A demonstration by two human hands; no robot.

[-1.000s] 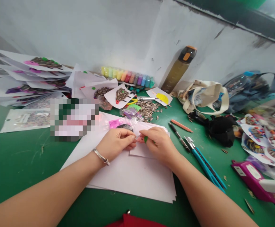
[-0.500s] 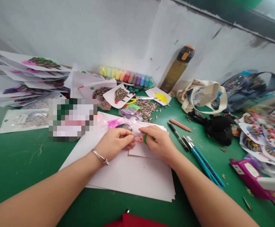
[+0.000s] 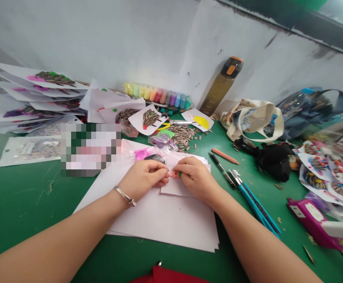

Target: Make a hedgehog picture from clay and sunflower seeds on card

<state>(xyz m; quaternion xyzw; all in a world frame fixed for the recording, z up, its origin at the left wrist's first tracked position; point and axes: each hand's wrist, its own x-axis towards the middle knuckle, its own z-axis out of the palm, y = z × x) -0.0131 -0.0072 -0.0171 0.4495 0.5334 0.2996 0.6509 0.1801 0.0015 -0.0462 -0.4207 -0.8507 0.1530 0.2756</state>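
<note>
On a small white card (image 3: pixel 171 190), a pink and green clay figure (image 3: pixel 174 174) with dark specks shows between my two hands. My right hand (image 3: pixel 199 179) is curled over the figure's green part, its fingertips pinched down on it and hiding most of it. Just left of the pink part, my left hand (image 3: pixel 146 177) is closed in a pinch near the card's left edge. Whatever its fingertips may hold is too small to see. Beneath the card lie larger white paper sheets (image 3: pixel 159 220).
Clear bags with pink and black clay (image 3: pixel 155 157) lie behind my left hand. Sunflower seeds (image 3: pixel 184 135) are heaped beyond. To the right are a black pen (image 3: pixel 221 169), an orange pencil (image 3: pixel 226 156) and blue cutters (image 3: pixel 256 204). A bottle (image 3: pixel 222 84) leans against the wall.
My right hand's fingers have curled from a straighter, raised pose down into a pinch on the green clay. My left hand has barely moved.
</note>
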